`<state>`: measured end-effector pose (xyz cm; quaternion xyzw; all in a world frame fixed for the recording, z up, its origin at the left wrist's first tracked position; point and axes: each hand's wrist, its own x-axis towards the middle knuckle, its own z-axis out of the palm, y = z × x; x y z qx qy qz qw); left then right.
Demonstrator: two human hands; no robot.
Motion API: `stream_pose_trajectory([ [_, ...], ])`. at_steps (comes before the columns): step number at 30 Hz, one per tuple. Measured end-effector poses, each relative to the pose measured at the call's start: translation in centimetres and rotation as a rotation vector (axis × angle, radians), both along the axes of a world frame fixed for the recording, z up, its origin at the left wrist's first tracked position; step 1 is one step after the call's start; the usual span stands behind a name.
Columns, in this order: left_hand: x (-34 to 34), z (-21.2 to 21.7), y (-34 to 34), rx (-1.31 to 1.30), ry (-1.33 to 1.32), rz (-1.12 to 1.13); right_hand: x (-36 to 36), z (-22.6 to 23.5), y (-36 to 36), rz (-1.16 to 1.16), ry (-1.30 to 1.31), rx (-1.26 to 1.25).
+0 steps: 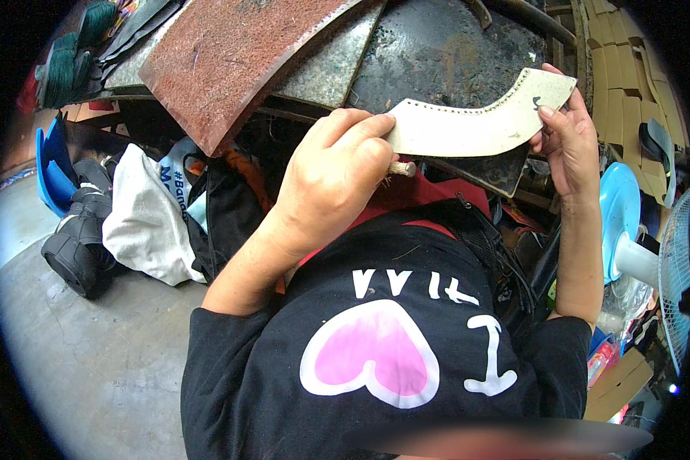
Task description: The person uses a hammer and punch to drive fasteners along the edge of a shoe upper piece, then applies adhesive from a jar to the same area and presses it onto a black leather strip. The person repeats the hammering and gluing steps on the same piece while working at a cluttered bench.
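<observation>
I hold a curved, pale beige leather or card piece [468, 123] with a row of small holes along its edges, up in front of my chest. My left hand [333, 180] grips its left end, fingers closed around it and around a small wooden-handled tool [401, 168] that pokes out from under my fist. My right hand [566, 134] pinches the piece's wide right end between thumb and fingers. Below is my black shirt [391, 345] with a pink heart print.
A rust-red textured sheet [222, 61] and dark grey sheets [437, 54] lean behind the piece. Black boots [80, 230], a white bag [149, 222] and a blue tray [50, 165] lie at the left on concrete floor [77, 353]. A fan [652, 253] stands at the right.
</observation>
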<state>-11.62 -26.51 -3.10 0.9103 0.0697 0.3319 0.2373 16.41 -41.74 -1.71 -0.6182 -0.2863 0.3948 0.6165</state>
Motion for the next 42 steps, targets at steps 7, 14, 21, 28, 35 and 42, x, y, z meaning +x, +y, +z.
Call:
stream_pose_trajectory([
  [7,-0.1,0.3,0.0,0.013,0.047,0.013,-0.2,-0.1,-0.1,-0.001,-0.029,-0.019],
  [14,-0.2,0.5,0.1,0.027,0.068,0.006,-0.4,0.0,-0.1,0.001,-0.035,-0.014],
  [21,-0.1,0.7,0.4,0.034,0.082,-0.020,-0.4,-0.1,0.0,0.010,-0.057,-0.009],
  [28,0.2,0.6,0.4,0.043,0.106,-0.004,-0.4,-0.2,0.0,0.004,-0.043,-0.004],
  [35,0.9,1.3,0.3,0.054,0.142,-0.010,-0.7,0.0,0.1,-0.006,-0.027,-0.013],
  [42,3.1,1.4,-0.4,0.177,0.084,0.071,-0.6,0.2,-0.5,-0.041,0.029,0.013],
])
